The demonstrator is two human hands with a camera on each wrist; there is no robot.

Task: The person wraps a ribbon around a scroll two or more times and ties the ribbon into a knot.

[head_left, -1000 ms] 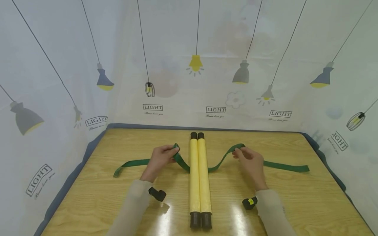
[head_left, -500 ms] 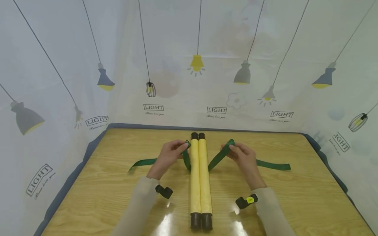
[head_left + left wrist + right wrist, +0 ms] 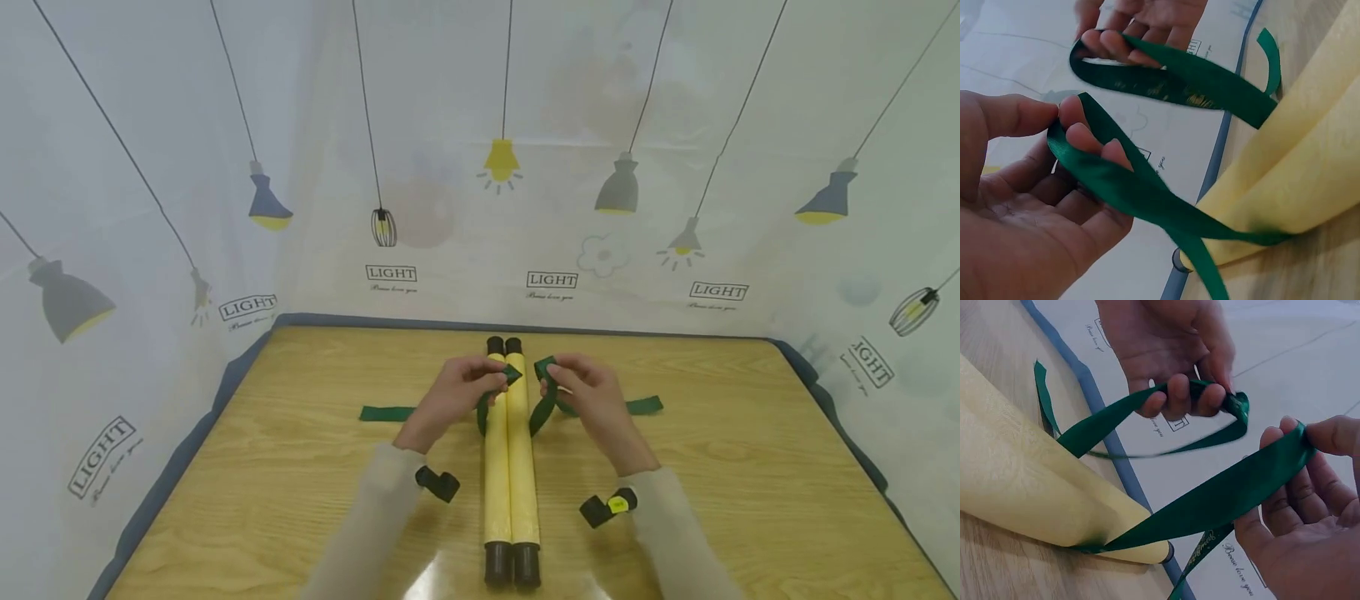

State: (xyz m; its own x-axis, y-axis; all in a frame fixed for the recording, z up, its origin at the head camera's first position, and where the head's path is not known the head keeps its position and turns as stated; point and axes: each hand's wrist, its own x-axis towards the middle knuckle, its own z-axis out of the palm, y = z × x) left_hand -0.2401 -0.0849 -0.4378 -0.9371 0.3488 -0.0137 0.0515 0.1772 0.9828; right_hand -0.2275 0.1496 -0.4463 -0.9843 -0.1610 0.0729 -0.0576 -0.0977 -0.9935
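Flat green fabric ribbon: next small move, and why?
I'd probably cross the flat green fabric ribbon's two loops above the paired pale-yellow cylindrical rolls. It passes beneath both rolls; the left hand and right hand each pinch a raised loop, and a gap remains between the loops, so nothing is crossed yet.

two yellow cylinders (image 3: 498, 467) with dark end caps (image 3: 498, 563), lying side by side on the worktop (image 3: 262, 517); a green ribbon (image 3: 1216, 497), gold-lettered, passing beneath, raised into a loop on either side.
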